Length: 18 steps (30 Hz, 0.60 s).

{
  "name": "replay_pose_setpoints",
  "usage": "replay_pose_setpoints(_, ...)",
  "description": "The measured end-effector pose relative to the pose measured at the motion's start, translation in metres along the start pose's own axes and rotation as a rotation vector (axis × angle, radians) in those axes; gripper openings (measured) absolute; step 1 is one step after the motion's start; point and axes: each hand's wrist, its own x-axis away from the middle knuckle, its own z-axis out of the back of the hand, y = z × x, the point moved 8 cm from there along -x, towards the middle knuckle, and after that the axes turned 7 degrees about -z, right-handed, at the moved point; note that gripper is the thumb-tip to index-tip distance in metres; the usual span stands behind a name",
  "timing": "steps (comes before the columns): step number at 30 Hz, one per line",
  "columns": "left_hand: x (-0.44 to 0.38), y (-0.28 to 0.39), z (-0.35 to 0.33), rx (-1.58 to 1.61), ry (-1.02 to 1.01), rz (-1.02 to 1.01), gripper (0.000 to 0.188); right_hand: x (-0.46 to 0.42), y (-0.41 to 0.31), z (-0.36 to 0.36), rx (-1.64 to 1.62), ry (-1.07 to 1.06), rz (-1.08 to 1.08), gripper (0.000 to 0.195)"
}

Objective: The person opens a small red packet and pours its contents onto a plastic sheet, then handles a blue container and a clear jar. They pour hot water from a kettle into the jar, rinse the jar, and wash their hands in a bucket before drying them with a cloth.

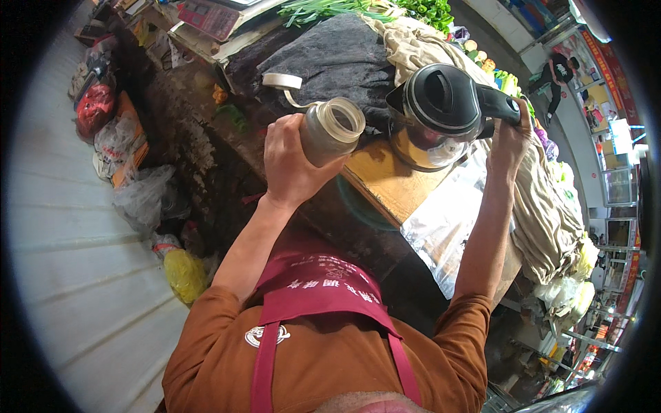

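Observation:
My left hand [297, 160] is wrapped around a wide-mouthed bottle [330, 131] whose mouth is uncovered. Its white cap [282, 81] hangs off to the side on a strap. With my right hand [511, 137] I grip the black handle of an electric glass kettle [436, 116], which has a black lid that is closed. The kettle's spout side faces the bottle, and a gap lies between the two. Whether liquid is in the kettle or the bottle, I cannot tell.
Below the kettle are a wooden board [384, 175] and a clear plastic sheet [439, 222]. Dark cloth [335, 62] and beige cloth [542, 206] cover the stall, with vegetables [428, 13] beyond. Plastic bags [150, 199] line the left wall. A person [557, 77] is across the aisle.

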Motion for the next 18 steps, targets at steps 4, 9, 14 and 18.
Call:
replay_pose_setpoints(4,0.0,-0.007,0.004,0.032,-0.024,0.025,0.081,0.002,-0.017,-0.016,0.127,0.013,0.04,0.019)
replay_pose_setpoints(9,0.007,-0.018,0.009,0.011,-0.015,0.032,0.081,0.005,-0.043,-0.04,0.258,-0.027,0.121,0.022)
replay_pose_setpoints(14,0.016,-0.03,0.017,0.01,0.002,0.058,0.082,0.01,-0.059,-0.068,0.294,-0.037,0.165,0.023)
replay_pose_setpoints(18,0.023,-0.04,0.023,0.002,-0.001,0.072,0.083,0.017,-0.075,-0.089,0.372,-0.033,0.155,0.021)
